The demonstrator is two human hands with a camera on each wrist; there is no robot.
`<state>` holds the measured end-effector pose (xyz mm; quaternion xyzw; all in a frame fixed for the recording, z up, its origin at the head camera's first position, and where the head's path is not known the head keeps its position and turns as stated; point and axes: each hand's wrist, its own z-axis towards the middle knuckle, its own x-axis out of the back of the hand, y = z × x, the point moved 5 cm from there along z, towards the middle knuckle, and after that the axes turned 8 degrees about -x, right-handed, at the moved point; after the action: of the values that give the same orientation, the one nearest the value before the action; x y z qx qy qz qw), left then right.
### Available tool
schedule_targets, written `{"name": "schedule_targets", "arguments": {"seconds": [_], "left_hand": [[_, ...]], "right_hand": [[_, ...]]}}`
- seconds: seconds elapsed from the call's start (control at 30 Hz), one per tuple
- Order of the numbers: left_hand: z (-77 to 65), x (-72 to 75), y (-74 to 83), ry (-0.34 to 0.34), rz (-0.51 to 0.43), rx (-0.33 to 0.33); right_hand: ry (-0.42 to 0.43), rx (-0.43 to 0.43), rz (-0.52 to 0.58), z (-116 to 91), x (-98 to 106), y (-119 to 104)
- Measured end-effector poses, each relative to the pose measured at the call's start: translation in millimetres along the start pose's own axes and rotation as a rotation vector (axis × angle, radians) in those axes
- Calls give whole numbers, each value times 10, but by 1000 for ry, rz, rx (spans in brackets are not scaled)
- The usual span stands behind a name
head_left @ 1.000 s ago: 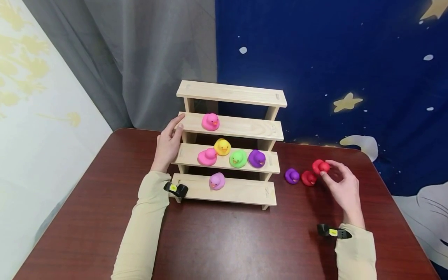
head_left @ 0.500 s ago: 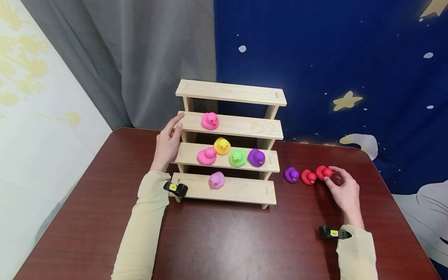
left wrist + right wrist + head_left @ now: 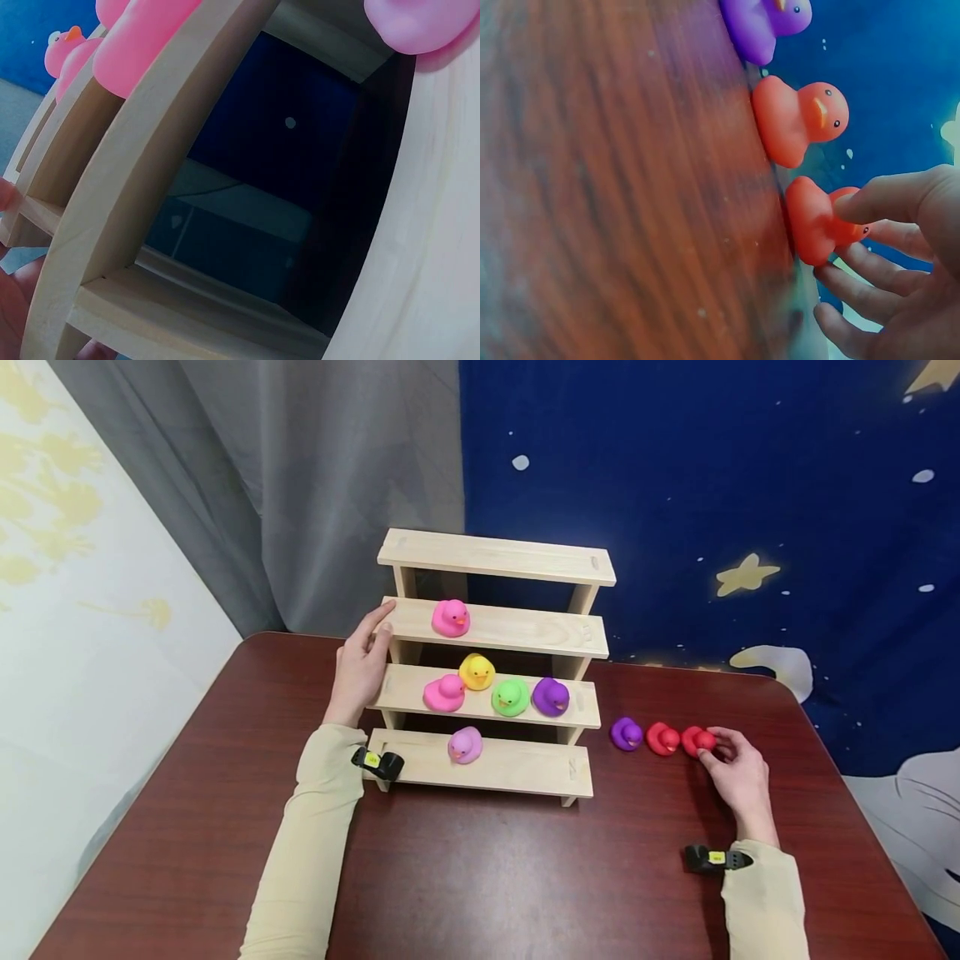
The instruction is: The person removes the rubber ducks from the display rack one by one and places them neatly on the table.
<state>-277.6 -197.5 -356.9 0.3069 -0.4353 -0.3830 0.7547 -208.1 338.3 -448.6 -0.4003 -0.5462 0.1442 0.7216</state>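
My right hand [image 3: 742, 781] pinches a red rubber duck [image 3: 696, 741] by its head, thumb on one side and fingers on the other; the duck sits on the table. Just left of it stand another red duck [image 3: 662, 739] and a small purple duck [image 3: 626, 734]. In the right wrist view the held duck [image 3: 810, 221] is partly covered by the thumb. My left hand [image 3: 360, 675] holds the left end of a stepped wooden stand [image 3: 517, 631], index finger and thumb on the second shelf from the top; its other fingers are mostly hidden.
On the stand sit a pink duck [image 3: 451, 618] on the upper-middle shelf, then pink [image 3: 444, 693], yellow [image 3: 477, 672], green [image 3: 511, 697] and purple [image 3: 551, 697] ducks one step lower. A lilac duck [image 3: 465, 745] is on the bottom shelf. Curtains [image 3: 675, 485] hang behind the table [image 3: 480, 877].
My right hand has brought the red duck down and slightly right, from beside and above the other red duck to the end of the row. The left hand stays put.
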Motion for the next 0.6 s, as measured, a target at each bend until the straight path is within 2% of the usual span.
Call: {"name": "schedule_targets", "arguments": {"seconds": [0.13,0.23,0.37,0.43,0.6], "left_hand": [[1,-6,-2,1,-1,1],[-2,-4,0,-2,-7,9],[-6,-4,6,-7,-13,14],[-5,-4,5,-7,-10,13],[-3,-3,-9,-3,4,13]], "right_hand": [[-32,10,30,-4,0,2],[-61,44,7,14,8,23],[-10,89,-54,113,-3,161],[21,99,-57,137,6,161],[-9,117,16,-2,119,-247]]}}
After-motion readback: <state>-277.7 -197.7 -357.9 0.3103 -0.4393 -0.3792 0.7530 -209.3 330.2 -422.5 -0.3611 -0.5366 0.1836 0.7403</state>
